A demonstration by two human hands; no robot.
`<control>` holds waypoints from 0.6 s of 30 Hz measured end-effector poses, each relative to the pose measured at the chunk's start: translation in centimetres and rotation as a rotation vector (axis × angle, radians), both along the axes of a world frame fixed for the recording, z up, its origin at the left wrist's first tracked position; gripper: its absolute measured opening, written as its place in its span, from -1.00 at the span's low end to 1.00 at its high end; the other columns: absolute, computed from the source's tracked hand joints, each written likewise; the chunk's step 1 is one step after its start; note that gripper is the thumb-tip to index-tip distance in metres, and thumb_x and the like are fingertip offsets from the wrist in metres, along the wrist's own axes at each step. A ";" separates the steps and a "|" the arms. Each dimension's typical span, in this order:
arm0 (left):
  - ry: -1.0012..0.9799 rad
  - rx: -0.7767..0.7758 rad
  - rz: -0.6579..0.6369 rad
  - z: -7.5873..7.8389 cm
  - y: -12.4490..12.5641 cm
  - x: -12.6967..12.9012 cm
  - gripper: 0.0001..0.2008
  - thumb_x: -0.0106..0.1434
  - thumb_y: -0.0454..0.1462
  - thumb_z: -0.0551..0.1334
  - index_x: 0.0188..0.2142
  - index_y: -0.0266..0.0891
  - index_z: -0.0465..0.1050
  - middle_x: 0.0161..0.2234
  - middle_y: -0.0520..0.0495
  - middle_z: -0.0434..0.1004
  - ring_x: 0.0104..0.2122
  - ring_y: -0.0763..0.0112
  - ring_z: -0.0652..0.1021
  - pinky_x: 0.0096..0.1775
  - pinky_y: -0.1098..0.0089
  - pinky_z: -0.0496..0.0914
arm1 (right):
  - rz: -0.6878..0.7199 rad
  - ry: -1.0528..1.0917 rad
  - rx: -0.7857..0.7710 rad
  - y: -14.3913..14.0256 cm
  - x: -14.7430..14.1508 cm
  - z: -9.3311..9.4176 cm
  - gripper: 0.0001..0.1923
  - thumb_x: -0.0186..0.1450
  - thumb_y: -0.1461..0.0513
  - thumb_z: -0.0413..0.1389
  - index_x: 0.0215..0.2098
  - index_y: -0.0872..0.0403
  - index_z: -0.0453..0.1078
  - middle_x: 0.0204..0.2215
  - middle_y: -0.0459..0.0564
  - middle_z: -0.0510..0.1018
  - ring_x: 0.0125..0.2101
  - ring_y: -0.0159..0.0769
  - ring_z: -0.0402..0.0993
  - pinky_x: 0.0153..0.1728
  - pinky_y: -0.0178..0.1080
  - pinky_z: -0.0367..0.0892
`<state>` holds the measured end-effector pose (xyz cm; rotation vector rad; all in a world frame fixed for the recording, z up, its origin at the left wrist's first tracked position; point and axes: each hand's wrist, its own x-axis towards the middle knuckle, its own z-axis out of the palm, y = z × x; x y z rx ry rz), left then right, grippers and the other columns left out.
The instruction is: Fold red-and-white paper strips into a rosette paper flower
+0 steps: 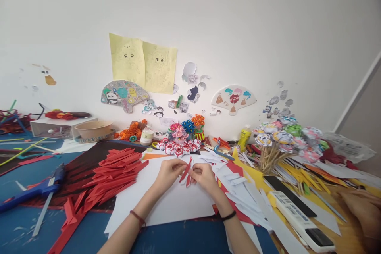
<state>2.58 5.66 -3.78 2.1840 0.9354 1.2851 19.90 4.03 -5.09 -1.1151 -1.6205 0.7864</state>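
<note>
Both hands meet over a white sheet of paper [149, 202], pinching a small folded red and white paper piece [187, 174] between them. My left hand [170, 174] grips its left side with thumb and fingertips. My right hand [204, 175] closes on the right side of the same piece. To the left lies a big heap of folded red paper strips [114, 176]. Several folded white paper strips [242, 194] spread out to the right. Just behind the hands stand finished red and white paper flowers [181, 149].
A blue glue gun [50, 184] lies at left. A beige bowl [93, 130] stands by the wall. On the right are a white remote-like device [300, 216], a black phone [288, 194], a bunch of paper flowers on sticks [269, 160] and a person's hand [361, 210].
</note>
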 end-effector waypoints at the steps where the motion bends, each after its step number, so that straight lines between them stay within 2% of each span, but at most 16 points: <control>1: -0.005 -0.009 -0.009 0.0 0.1 -0.1 -0.77 0.28 -0.21 0.18 -0.33 -0.29 0.57 -0.46 -0.06 0.62 -0.52 0.43 0.55 -0.45 0.52 0.38 | -0.002 0.000 0.000 0.0 0.0 0.0 -0.64 0.13 0.05 0.22 -0.64 0.10 0.31 -0.77 -0.07 0.47 -0.72 -0.31 0.43 -0.66 -0.36 0.29; 6: -0.001 0.000 -0.014 -0.1 0.1 -0.1 -0.79 0.25 -0.19 0.22 -0.31 -0.27 0.56 -0.46 -0.04 0.62 -0.48 0.42 0.56 -0.41 0.51 0.39 | -0.015 -0.001 0.008 -0.2 -0.2 0.4 -0.63 0.16 0.05 0.20 -0.66 0.10 0.31 -0.77 -0.07 0.47 -0.72 -0.32 0.43 -0.67 -0.38 0.27; 14: 0.039 0.069 0.141 -0.9 -1.0 0.5 -0.84 0.22 -0.30 0.16 -0.41 -0.23 0.52 -0.54 0.01 0.50 -0.53 0.43 0.44 -0.40 0.47 0.22 | -0.076 -0.039 0.033 -0.7 -0.9 0.3 -0.65 0.19 0.13 0.17 -0.68 0.11 0.35 -0.79 -0.10 0.46 -0.72 -0.35 0.41 -0.68 -0.41 0.22; 18: 0.024 0.046 0.118 -1.0 -1.5 0.8 -0.81 0.23 -0.27 0.15 -0.46 -0.23 0.50 -0.56 0.01 0.45 -0.53 0.43 0.40 -0.39 0.46 0.18 | -0.100 -0.041 0.036 -0.8 -1.0 0.3 -0.66 0.19 0.16 0.17 -0.70 0.12 0.36 -0.80 -0.10 0.45 -0.73 -0.36 0.41 -0.67 -0.41 0.20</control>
